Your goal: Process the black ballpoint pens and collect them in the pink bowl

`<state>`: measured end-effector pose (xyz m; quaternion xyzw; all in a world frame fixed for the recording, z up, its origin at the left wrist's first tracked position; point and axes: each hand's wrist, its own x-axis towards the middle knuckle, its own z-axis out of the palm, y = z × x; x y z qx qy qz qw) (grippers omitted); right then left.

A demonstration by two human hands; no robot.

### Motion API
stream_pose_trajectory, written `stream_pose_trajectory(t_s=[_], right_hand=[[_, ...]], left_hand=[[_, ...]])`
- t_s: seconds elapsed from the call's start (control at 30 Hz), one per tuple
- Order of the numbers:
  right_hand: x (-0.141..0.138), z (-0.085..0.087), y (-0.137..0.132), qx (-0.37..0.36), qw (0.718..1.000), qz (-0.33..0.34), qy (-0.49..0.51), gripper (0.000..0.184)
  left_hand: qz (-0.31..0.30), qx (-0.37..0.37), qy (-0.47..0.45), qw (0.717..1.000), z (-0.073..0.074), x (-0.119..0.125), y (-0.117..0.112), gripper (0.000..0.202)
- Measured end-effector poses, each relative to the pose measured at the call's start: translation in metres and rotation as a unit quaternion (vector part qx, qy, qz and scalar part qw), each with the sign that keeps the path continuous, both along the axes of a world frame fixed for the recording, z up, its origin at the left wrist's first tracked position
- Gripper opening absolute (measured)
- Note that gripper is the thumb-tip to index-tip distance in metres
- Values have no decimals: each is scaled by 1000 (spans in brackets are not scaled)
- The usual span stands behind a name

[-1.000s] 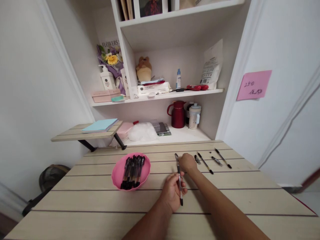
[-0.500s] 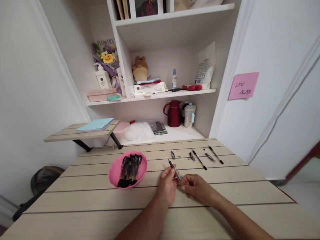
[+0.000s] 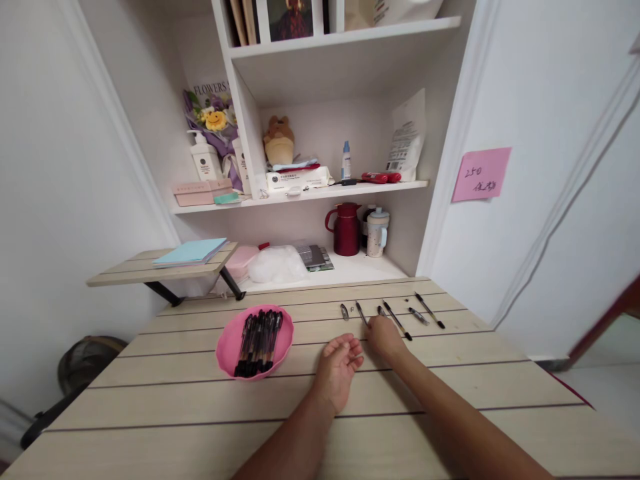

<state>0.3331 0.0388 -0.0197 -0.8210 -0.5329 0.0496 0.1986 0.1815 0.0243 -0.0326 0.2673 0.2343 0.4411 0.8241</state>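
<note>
My right hand (image 3: pixel 386 340) is closed on the lower end of a slim dark pen (image 3: pixel 362 313), which lies at or just above the tabletop. Nothing is in my left hand (image 3: pixel 339 365), palm up with fingers loosely curled and apart, just left of the right one. Beyond them a dark pen cap (image 3: pixel 345 312) lies beside a tiny loose piece (image 3: pixel 352 309). To the right are a pen without its cap (image 3: pixel 398 321), another cap (image 3: pixel 381 311) partly hidden by my right hand, a further cap (image 3: pixel 419 317) and one more pen (image 3: pixel 430 311).
A pink bowl (image 3: pixel 223 347) with several black pens stands left of my hands. Behind the table (image 3: pixel 200 400) is a white shelf unit (image 3: pixel 350 270) with a red jug (image 3: pixel 347 229) and a speckled cup (image 3: pixel 377 233). A small raised stand (image 3: pixel 125 267) carries blue paper (image 3: pixel 193 252).
The pen has passed from my left hand to my right, which has moved forward and set it down among the other parts. My left hand is now empty.
</note>
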Motion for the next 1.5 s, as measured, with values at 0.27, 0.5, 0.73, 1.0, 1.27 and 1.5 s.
stream_pose_trajectory(t_s=[0.27, 0.5, 0.73, 1.0, 1.27, 1.5], right_hand=[[0, -5, 0, 0, 1000, 23, -6, 20], [-2, 1, -13, 31, 999, 25, 12, 17], [-13, 7, -49, 60, 997, 27, 28, 17], [-66, 12, -91, 69, 981, 150, 105, 20], [-87, -3, -97, 60, 976, 170, 120, 14], [-85, 0, -98, 44, 979, 166, 108, 15]], left_hand=[[-4, 3, 12, 1000, 2, 1, -1, 31], [-11, 20, 16, 1000, 2, -1, -1, 30], [9, 130, 177, 976, 14, -5, -3, 28], [145, 381, 749, 522, 90, -106, 45, 19], [118, 292, 827, 466, 82, -140, 50, 7], [147, 296, 793, 511, 81, -132, 48, 19]])
